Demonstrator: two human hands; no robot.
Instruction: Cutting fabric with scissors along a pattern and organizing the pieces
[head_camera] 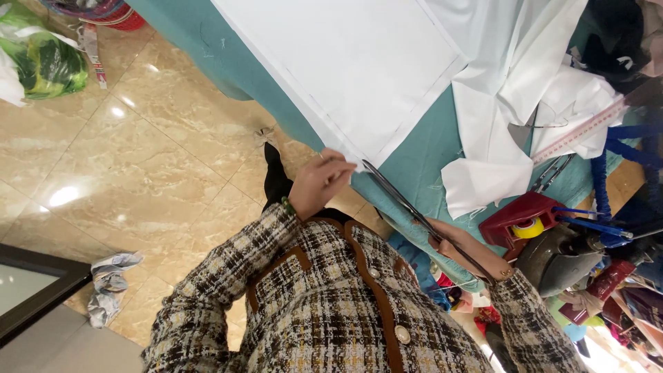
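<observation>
My left hand (319, 182) pinches the near corner of a large white fabric sheet (359, 69) with pencil lines, spread on a teal-covered table (421, 148). My right hand (459, 250) grips the handles of long dark scissors (407, 206). The blades point up-left, and their tips reach the fabric corner right beside my left fingers. Both arms wear checked tweed sleeves, and a green bead bracelet (286, 205) sits on the left wrist.
More loose white fabric pieces (504, 103) and a long ruler (580, 131) lie to the right. A red tray (514, 214) with a yellow tape roll, a dark iron (559, 259) and blue cord (615, 166) crowd the right edge. On the marble floor lie a crumpled cloth (110, 276) and a green bag (41, 59).
</observation>
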